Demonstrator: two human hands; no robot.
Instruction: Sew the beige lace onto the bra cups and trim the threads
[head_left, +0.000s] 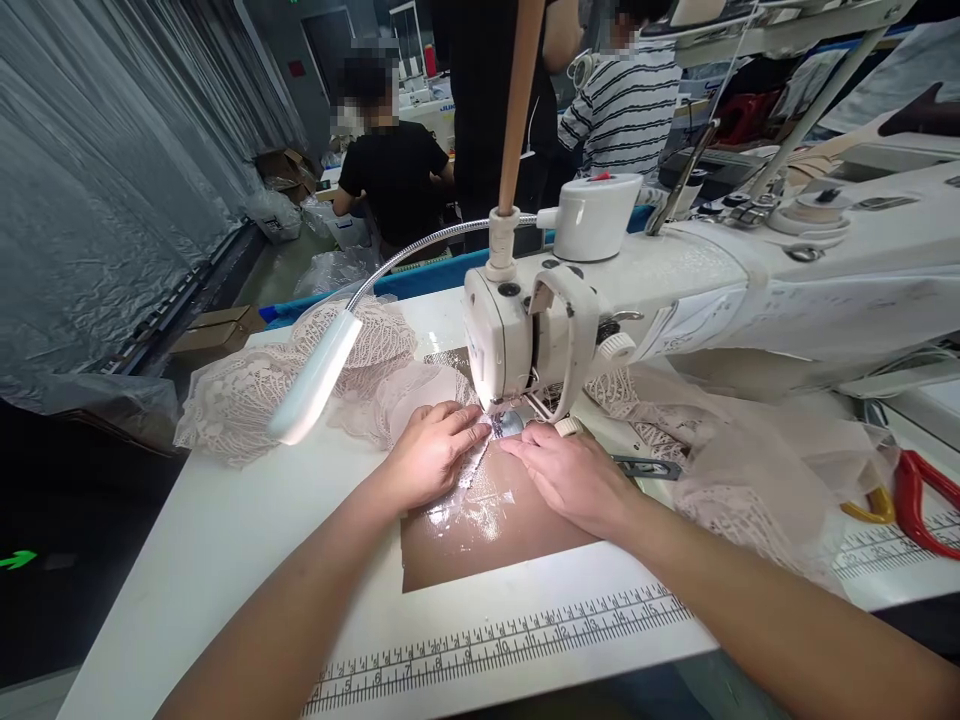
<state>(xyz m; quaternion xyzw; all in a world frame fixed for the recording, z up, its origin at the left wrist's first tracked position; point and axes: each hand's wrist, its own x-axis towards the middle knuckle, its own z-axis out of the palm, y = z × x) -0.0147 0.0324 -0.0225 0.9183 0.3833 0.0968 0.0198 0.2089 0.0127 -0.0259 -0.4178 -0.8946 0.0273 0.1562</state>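
A white sewing machine (499, 340) stands over the table, its needle area lit. Beneath it a brown glossy sheet (495, 520) covers part of the tabletop. My left hand (433, 448) lies just left of the presser foot, fingers spread on a narrow strip of lace (474, 466). To the right of the foot, my right hand (564, 470) rests on the brown sheet with its index finger pointing toward the needle; its other fingers are partly curled. Pale pink lace fabric (360, 365) is bunched behind my left hand, and more sheer fabric (739, 460) lies at the right.
A lamp (319, 378) on a bent metal neck hangs left of the machine. Red-handled scissors (919, 500) and a yellow handle (874, 506) lie at the right. A printed ruler (495, 650) runs along the front edge. Several people are behind the table.
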